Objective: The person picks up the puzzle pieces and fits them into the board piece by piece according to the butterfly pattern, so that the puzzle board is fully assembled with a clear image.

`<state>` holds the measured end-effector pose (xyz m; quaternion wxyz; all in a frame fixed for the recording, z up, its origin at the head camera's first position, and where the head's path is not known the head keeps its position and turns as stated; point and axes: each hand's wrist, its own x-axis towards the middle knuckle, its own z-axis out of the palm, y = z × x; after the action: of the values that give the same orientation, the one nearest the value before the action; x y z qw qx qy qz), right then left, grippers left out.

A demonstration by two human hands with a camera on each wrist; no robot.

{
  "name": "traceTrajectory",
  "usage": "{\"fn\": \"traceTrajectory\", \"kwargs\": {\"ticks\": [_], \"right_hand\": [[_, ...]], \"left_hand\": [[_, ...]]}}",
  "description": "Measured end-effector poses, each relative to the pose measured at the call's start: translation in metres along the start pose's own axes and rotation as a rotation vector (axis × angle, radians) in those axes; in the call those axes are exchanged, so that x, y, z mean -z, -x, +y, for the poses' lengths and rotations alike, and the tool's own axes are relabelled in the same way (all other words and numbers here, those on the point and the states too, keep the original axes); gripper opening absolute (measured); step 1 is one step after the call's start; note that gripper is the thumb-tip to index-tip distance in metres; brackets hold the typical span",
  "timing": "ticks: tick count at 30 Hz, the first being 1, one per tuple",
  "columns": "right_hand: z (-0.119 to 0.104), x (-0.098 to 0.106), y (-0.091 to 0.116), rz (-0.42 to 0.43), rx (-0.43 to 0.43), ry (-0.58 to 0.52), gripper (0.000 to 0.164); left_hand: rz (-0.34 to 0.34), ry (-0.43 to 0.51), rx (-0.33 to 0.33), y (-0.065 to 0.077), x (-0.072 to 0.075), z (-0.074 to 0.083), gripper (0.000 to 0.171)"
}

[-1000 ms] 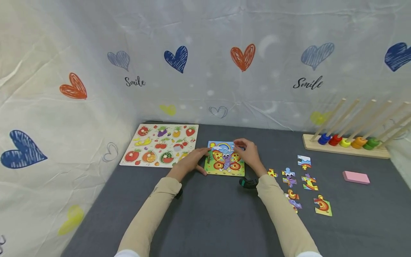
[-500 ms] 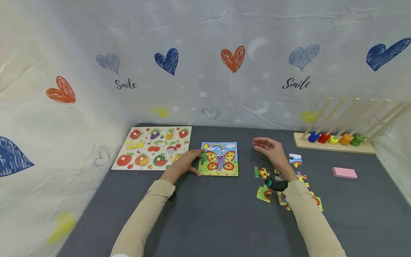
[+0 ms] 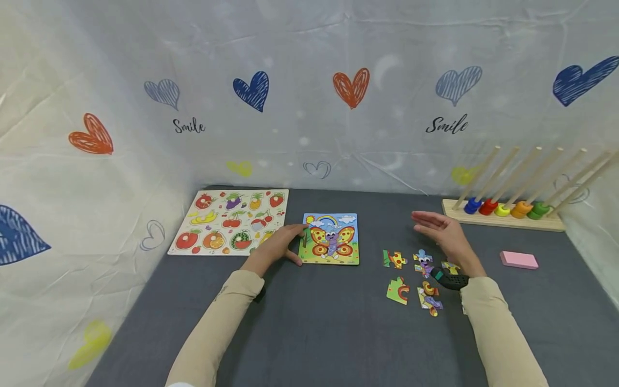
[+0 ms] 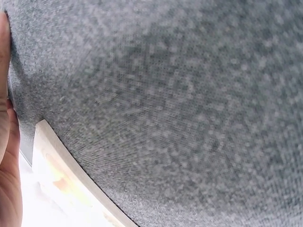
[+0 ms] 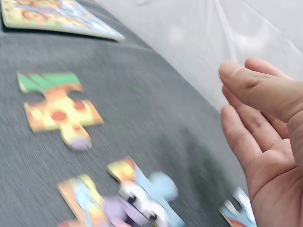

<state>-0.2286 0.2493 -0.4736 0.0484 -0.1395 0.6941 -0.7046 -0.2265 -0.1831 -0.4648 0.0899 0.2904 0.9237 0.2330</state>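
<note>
My left hand [image 3: 276,244] rests at the left edge of a square butterfly puzzle board [image 3: 332,242], its fingertips at the upper side and the thumb by the lower corner. In the left wrist view only part of that hand [image 4: 8,156] shows, beside a pale board edge [image 4: 71,175]. My right hand [image 3: 447,236] hovers to the right with fingers loosely extended and holds nothing. Near and below it lie several jigsaw pieces: a green-and-yellow one with red dots [image 5: 59,113], a purple one with eyes [image 5: 142,198] and a green-and-red one [image 3: 398,291]. The right forearm hides others.
A fruit-picture board [image 3: 227,223] lies at the back left. At the back right stands a wooden peg rack [image 3: 503,217] with coloured rings, and a pink block [image 3: 519,260] lies in front of it. A heart-printed curtain [image 3: 300,97] rises behind the dark table [image 3: 309,322].
My right hand has left the butterfly board's top right corner and moved right, over the loose pieces, its fingers now unfolded. My left hand stays at the board's left edge. The head view shifted slightly.
</note>
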Motion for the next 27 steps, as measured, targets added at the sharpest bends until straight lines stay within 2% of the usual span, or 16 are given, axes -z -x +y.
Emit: {"fn": "traceTrajectory", "kwargs": {"ticks": [7, 11, 14, 16, 21, 27], "right_hand": [[-0.001, 0.035, 0.017, -0.013, -0.06, 0.031, 0.043], [0.002, 0.054, 0.024, 0.013, -0.096, 0.101, 0.042], [0.005, 0.065, 0.029, 0.033, -0.115, 0.073, 0.043], [0.005, 0.069, 0.033, 0.048, -0.142, 0.072, 0.043], [0.006, 0.075, 0.037, 0.058, -0.214, 0.239, 0.047], [0.008, 0.077, 0.036, 0.066, -0.227, 0.31, 0.048]], "left_hand": [[0.006, 0.003, -0.03, 0.001, -0.001, -0.002, 0.067], [0.015, -0.004, -0.055, 0.001, -0.001, -0.003, 0.065], [0.022, -0.013, -0.072, 0.002, 0.0, -0.004, 0.064], [0.029, -0.018, -0.08, 0.002, 0.0, -0.004, 0.064], [0.032, -0.021, -0.081, 0.001, -0.001, -0.004, 0.07], [0.029, -0.019, -0.075, 0.0, -0.002, -0.006, 0.068]]}}
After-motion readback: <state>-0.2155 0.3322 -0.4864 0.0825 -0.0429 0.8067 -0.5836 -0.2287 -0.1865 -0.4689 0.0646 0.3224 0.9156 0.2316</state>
